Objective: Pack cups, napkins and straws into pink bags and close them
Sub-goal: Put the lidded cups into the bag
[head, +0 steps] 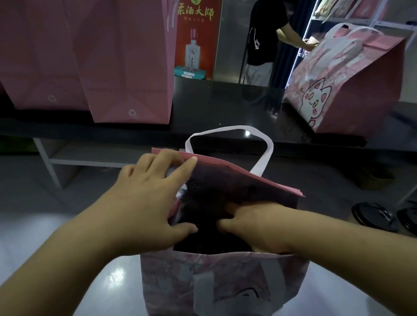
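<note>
A pink bag [215, 280] with a cat print and white handles stands on the grey table right in front of me, its mouth open and dark inside. My left hand [145, 200] grips the bag's left rim, fingers curled over the far flap near its corner. My right hand [255, 225] reaches into the mouth from the right, fingers hidden inside the bag under the folded far flap. The contents are too dark to make out.
A closed pink cat bag [343, 84] sits on the black shelf [221, 97] at the right. Several more pink bags [115, 64] stand at the back left. Black lids [373, 215] lie low at the right. A person [266, 28] stands by white shelving behind.
</note>
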`<state>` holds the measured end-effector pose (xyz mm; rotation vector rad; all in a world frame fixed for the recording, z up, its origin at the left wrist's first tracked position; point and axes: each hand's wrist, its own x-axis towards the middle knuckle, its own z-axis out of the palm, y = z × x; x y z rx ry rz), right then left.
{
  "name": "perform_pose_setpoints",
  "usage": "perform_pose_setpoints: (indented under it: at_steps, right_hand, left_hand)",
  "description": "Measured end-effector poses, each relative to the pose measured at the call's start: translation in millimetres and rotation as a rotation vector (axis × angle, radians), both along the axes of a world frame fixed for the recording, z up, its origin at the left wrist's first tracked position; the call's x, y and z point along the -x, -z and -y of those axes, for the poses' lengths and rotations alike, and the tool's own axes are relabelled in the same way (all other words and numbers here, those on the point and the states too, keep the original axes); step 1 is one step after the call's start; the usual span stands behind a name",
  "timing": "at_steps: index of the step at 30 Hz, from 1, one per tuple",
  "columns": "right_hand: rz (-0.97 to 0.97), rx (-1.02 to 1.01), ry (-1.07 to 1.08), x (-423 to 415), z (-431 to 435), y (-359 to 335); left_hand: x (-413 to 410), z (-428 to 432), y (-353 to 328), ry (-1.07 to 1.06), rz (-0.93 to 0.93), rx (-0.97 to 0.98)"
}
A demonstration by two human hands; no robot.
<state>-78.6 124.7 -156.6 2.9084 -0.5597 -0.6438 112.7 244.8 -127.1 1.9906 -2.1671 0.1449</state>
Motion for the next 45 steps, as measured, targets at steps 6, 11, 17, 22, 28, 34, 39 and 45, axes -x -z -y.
perform_pose_setpoints:
  at_steps: [6, 11, 17, 22, 28, 34, 39, 45]
  right_hand:
    - [0.047, -0.081, 0.062, 3.0, -6.3, -24.6]
    - [0.281, -0.069, 0.08, 7.8, -24.0, -64.9]
    - [0.531, 0.028, 0.125, 46.5, -49.9, -98.3]
    - [0.644, 0.055, 0.2, 107.4, -70.1, -100.9]
    - [0.66, 0.04, 0.354, 215.5, -90.8, -77.0]
    - [0.563, 0.016, 0.507, 332.4, -103.6, -43.4]
    - [0.494, -0.002, 0.665, 417.4, -101.3, -19.0]
    - [0.453, -0.004, 0.842, 501.8, -77.9, 9.2]
  left_hand:
    - [0.0, -0.8, -3.4, 0.025, -0.022, 0.043]
    - [-0.9, -5.3, -16.0, 0.084, -0.046, 0.075]
    - [17.7, -14.1, -36.7, 0.141, -0.082, 0.149]
    - [73.7, -26.7, -50.7, 0.215, -0.101, 0.228]
    - [177.6, -38.4, -33.9, 0.275, -0.125, 0.185]
    - [291.8, -38.9, 9.1, 0.295, -0.148, 0.131]
    - [375.5, -23.3, 46.1, 0.373, -0.17, 0.097]
    - [462.3, 15.6, 69.8, 0.488, -0.202, 0.041]
